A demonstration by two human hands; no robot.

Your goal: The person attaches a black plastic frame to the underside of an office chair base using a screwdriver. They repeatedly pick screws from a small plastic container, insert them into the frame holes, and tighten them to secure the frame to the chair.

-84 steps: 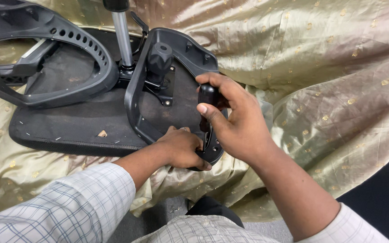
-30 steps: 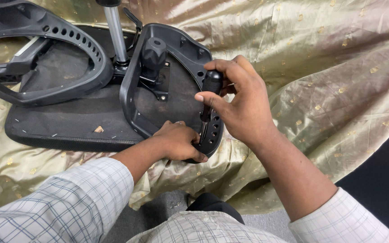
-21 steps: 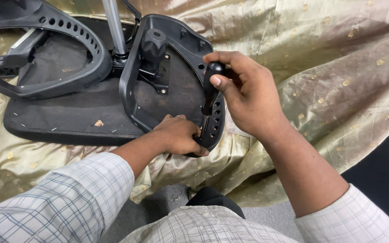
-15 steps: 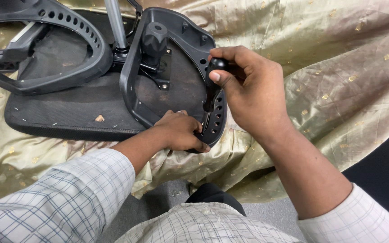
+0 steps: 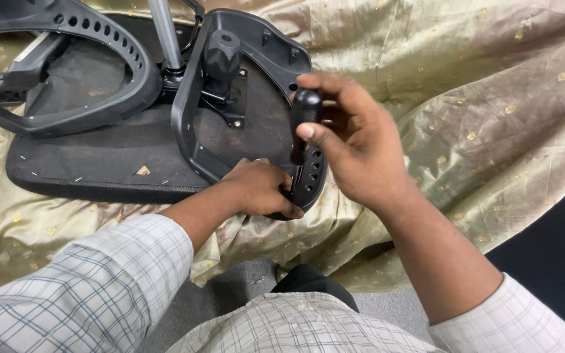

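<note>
A black plastic chair armrest frame (image 5: 256,117) lies on the underside of a black chair seat (image 5: 99,157), over a gold cloth. My right hand (image 5: 354,144) is wrapped around the black handle of a screwdriver (image 5: 305,114), whose shaft points down into the frame's near rim. My left hand (image 5: 259,189) presses on that near rim right beside the tool's tip, fingers curled over the edge. A round black knob (image 5: 222,55) sticks up from a metal bracket inside the frame.
A second curved black armrest (image 5: 67,72) with holes rests at the left, next to a metal gas-lift column (image 5: 163,33). The gold patterned cloth (image 5: 465,98) spreads right and front. Grey floor and a dark shoe (image 5: 308,281) show near my knees.
My right hand has turned on the screwdriver handle and shifted its grip slightly. The left hand stays on the frame's rim. The view has drifted a little.
</note>
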